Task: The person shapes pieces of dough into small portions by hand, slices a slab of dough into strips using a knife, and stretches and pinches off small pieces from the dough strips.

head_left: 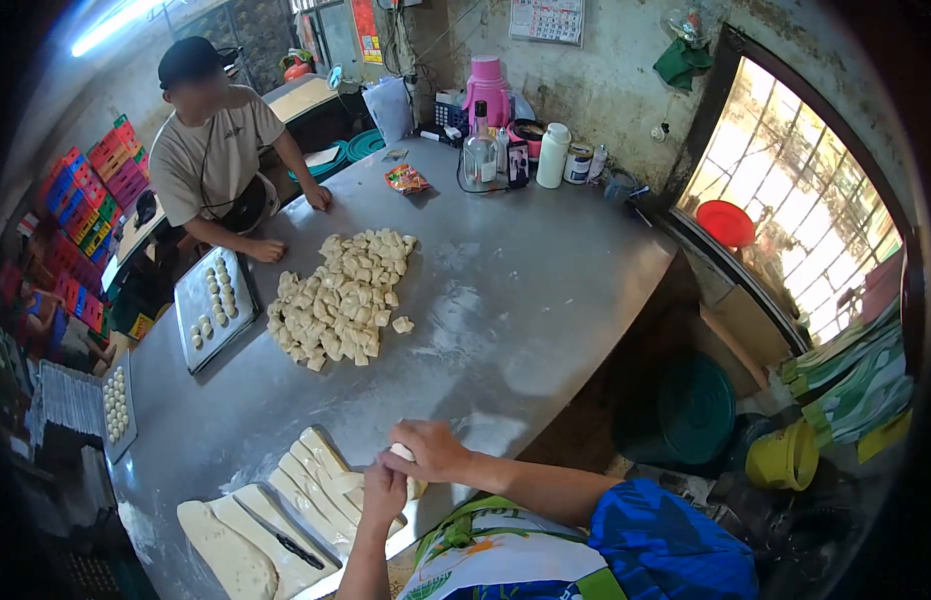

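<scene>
Near the table's front edge, my left hand (385, 492) and my right hand (431, 450) are close together, with pale dough showing between the fingers. Both hands are closed around this dough. Beside them on the left lie long cut dough strips (310, 485). Farther left is a larger flat slab of dough (223, 550), and a dark-handled tool (299, 550) rests on the strip next to it. A big heap of small dough pieces (335, 295) sits in the middle of the metal table, beyond my hands.
A co-worker (217, 160) stands at the far left side, both hands on the table (545, 290). A tray (192, 300) of dough balls lies near them, another tray (118, 405) at the left edge. Bottles (480, 155) and containers stand at the back; buckets (782, 458) are at right.
</scene>
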A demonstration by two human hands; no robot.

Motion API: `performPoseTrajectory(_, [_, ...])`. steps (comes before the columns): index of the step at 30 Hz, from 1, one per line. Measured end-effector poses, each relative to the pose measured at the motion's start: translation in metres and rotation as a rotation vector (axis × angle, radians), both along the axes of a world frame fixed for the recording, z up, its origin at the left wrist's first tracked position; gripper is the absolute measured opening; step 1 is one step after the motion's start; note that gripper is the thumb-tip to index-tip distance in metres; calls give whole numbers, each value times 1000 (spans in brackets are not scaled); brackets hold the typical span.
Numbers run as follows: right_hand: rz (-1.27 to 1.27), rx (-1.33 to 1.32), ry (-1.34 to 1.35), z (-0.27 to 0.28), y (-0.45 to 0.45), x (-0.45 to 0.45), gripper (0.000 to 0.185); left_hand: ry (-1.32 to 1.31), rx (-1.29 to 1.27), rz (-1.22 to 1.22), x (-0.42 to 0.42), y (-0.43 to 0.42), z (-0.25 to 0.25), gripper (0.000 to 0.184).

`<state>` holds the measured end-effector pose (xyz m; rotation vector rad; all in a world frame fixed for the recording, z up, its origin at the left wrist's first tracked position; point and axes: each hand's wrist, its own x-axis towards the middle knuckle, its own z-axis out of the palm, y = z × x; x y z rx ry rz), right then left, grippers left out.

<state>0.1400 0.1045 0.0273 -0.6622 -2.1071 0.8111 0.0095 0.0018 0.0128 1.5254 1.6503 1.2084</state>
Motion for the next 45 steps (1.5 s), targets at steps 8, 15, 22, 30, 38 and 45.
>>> performPoseTrajectory(8, [2,168,-509,-98,49,6,34,-134,6,-33,-3,-6,14,33])
performPoseTrajectory(15, [435,-215,-257,2,19,-12,44,15,308,144,-13,42,46,43])
performPoseTrajectory(22, [287,-64,-189,3,31,-9,33,38,-243,23,-21,19,8,45])
performPoseTrajectory(30, [19,-53,-172,-24,4,-10,20,125,-214,-26,-16,5,0,42])
performPoseTrajectory(38, [36,-61,-544,-83,41,6,32,-322,-151,18,-23,-4,-5,42])
performPoseTrajectory(45, [389,-253,-116,-2,18,-29,28,-205,265,367,-11,25,-18,43])
